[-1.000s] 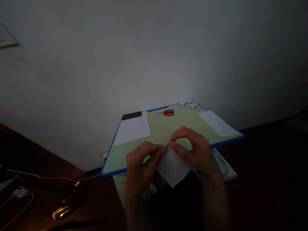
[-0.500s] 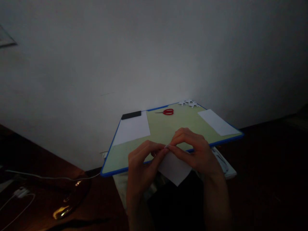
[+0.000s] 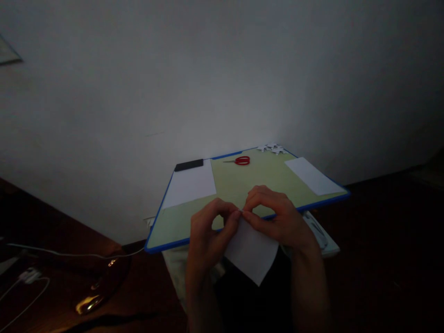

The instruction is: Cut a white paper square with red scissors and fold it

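Observation:
A small white paper (image 3: 251, 252) hangs in the air near the front edge of a green board with a blue rim (image 3: 243, 185). My left hand (image 3: 208, 233) pinches its top corner from the left. My right hand (image 3: 277, 217) pinches the same corner from the right, and the fingertips of both hands meet there. The paper's lower point hangs down over my dark lap.
On the board lie a white sheet (image 3: 190, 184) at the left, a narrow white strip (image 3: 314, 175) at the right, red scissors (image 3: 241, 160), a black bar (image 3: 189, 164) and several small paper pieces (image 3: 272, 149) at the far edge. White cables (image 3: 31, 277) lie on the dark floor at the left.
Both hands have closed in on the paper's top corner, the fingertips now pressed together. The paper has shifted slightly lower and to the right.

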